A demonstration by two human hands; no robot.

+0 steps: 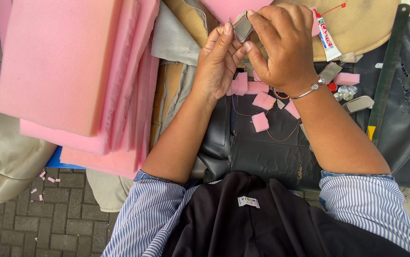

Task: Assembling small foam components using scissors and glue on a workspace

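Note:
My left hand (218,62) and my right hand (281,45) meet over a dark leather sheet (262,152). Together they pinch a small grey square piece (242,27) between fingertips; the right hand covers its right side. A silver bangle circles my right wrist. Below the hands lie several small pink foam scraps (260,121) and a thin red thread (281,138) on the leather.
A stack of pink foam sheets (71,71) fills the left. A glue tube (325,35), small metal parts (345,93) and a long green ruler (386,76) lie at the right. Beige seat cushion (0,157) and paved ground (48,223) at lower left.

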